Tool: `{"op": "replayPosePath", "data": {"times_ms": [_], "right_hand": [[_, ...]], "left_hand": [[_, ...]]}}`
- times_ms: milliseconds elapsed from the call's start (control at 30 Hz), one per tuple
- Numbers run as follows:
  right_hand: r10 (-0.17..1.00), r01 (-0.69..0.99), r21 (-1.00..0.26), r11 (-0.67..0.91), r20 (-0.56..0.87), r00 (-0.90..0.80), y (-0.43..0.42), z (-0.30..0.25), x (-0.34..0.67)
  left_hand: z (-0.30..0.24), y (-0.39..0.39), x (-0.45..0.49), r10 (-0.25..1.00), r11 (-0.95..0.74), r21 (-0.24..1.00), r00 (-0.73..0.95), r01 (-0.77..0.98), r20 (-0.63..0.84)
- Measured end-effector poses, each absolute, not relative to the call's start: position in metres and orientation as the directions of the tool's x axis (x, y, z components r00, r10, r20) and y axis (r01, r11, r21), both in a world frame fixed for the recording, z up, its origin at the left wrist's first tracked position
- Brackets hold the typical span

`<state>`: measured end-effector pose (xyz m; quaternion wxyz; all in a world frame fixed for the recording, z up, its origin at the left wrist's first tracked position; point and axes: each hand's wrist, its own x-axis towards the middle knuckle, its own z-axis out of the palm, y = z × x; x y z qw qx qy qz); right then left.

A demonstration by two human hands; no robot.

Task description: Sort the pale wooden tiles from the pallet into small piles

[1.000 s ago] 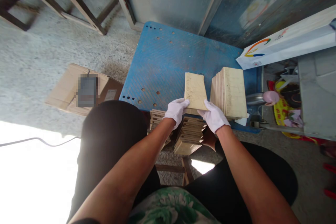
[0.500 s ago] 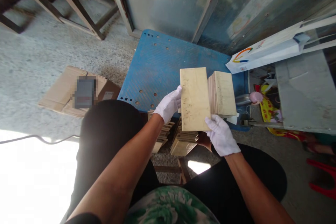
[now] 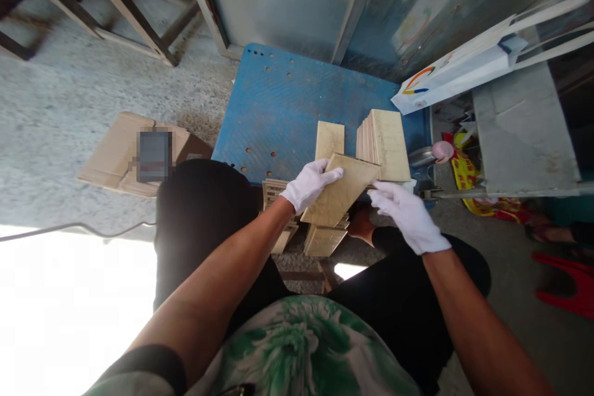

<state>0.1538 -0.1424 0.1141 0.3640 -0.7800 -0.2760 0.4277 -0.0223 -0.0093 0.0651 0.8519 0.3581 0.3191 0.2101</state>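
Observation:
My left hand point(image 3: 307, 187), in a white glove, grips the left edge of a thin pale wooden board point(image 3: 342, 190), its thumb lying on top. The board is tilted and turned corner-up over the near edge of the blue platform. My right hand point(image 3: 403, 210), also gloved, is beside the board's right edge, fingers loosely extended; whether the fingertips touch it I cannot tell. Behind the held board another wooden board point(image 3: 330, 138) lies on the platform. A stack of similar boards point(image 3: 390, 145) stands to its right. More boards point(image 3: 325, 240) are stacked below, between my knees.
The blue plastic platform point(image 3: 278, 99) stands against a metal-framed panel point(image 3: 278, 6). At right are a white paper bag point(image 3: 459, 74), a metal flask with a pink top point(image 3: 424, 156) and a grey metal surface point(image 3: 520, 130). A cardboard box point(image 3: 111, 151) is at left, a red stool point(image 3: 563, 284) far right.
The board has turned from upright to slanted and tilted, moving lower. My right hand has shifted from its lower corner to beside its right edge. Another board now shows behind it.

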Motion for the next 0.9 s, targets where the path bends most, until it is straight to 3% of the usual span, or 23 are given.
{"op": "replayPosePath", "data": {"times_ms": [100,233,333,500,600,700,800,900], "right_hand": [[0.760,0.161,-0.805,-0.570,-0.443,0.475,-0.140,0.131,0.162],[0.766,0.171,-0.784,-0.597,-0.494,0.412,-0.145,0.129,0.166],[0.793,0.282,-0.743,-0.607,-0.541,0.280,-0.151,0.121,0.171],[0.796,0.758,-0.492,-0.428,-0.602,0.059,-0.160,0.112,0.174],[0.766,0.896,-0.341,-0.283,-0.643,-0.003,-0.166,0.100,0.164],[0.727,0.948,-0.267,-0.173,-0.684,-0.060,-0.171,0.078,0.146],[0.662,0.963,-0.248,-0.108,-0.740,-0.116,-0.174,0.051,0.126],[0.609,0.953,-0.279,-0.116,-0.778,-0.154,-0.179,0.027,0.109]], "left_hand": [[0.061,-0.023,-0.019,0.527,0.592,0.806,0.762,-0.011,-0.377],[0.052,-0.036,-0.016,0.483,0.534,0.845,0.811,0.024,-0.329],[0.049,-0.045,-0.014,0.444,0.463,0.879,0.830,0.110,-0.337],[0.044,-0.054,-0.019,0.296,0.444,0.861,0.865,0.250,-0.404],[0.039,-0.051,-0.025,0.132,0.344,0.845,0.870,0.409,-0.475],[0.034,-0.043,-0.028,0.047,0.207,0.836,0.848,0.508,-0.528],[0.028,-0.037,-0.027,0.141,0.357,0.755,0.767,0.550,-0.626],[0.025,-0.037,-0.022,0.308,0.545,0.704,0.673,0.455,-0.673]]}}
